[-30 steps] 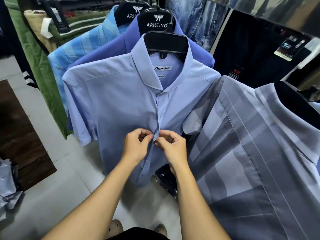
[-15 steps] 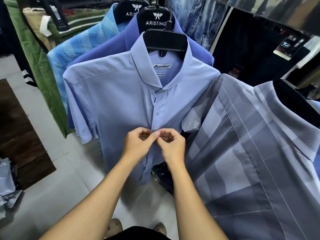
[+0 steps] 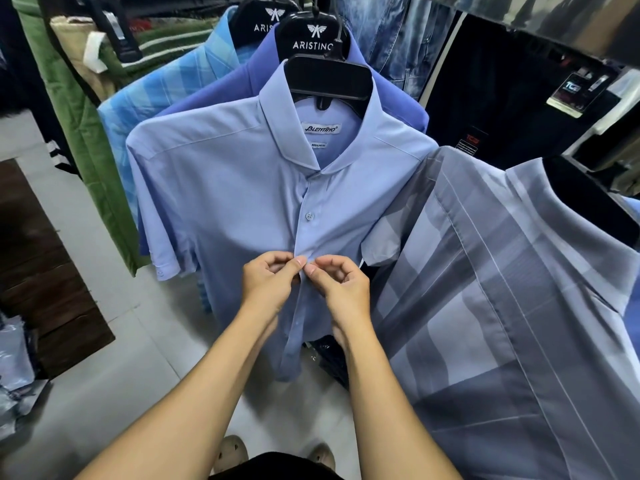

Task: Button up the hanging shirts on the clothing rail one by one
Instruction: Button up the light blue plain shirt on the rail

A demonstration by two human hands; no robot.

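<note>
The pale shirt (image 3: 225, 188) hangs frontmost, fastened down to one button (image 3: 309, 216); left hand (image 3: 268, 284) and right hand (image 3: 341, 289) pinch the placket (image 3: 294, 323) just below (lower front seemingly open, other shirts probably waiting).

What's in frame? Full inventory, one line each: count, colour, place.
pale blue shirt: 1, pale blue, centre, front of the row
button: 1 seen, pale blue, fastened, above the hands
hangers: 3, black, top centre, one per shirt in the row
violet shirt: 1, violet-blue, right behind the pale blue shirt
plaid shirt: 1, blue plaid, behind the violet shirt
green garment: 1, green, hanging at left
grey shirt: 1, grey striped, right foreground
jeans: count unclear, blue denim, top
floor: pale tiles, bottom left
shoes: 2, beige, bottom edge
left hand: 1, centre, pinches the pale blue shirt below the button
right hand: 1, centre, pinches the same spot
</note>
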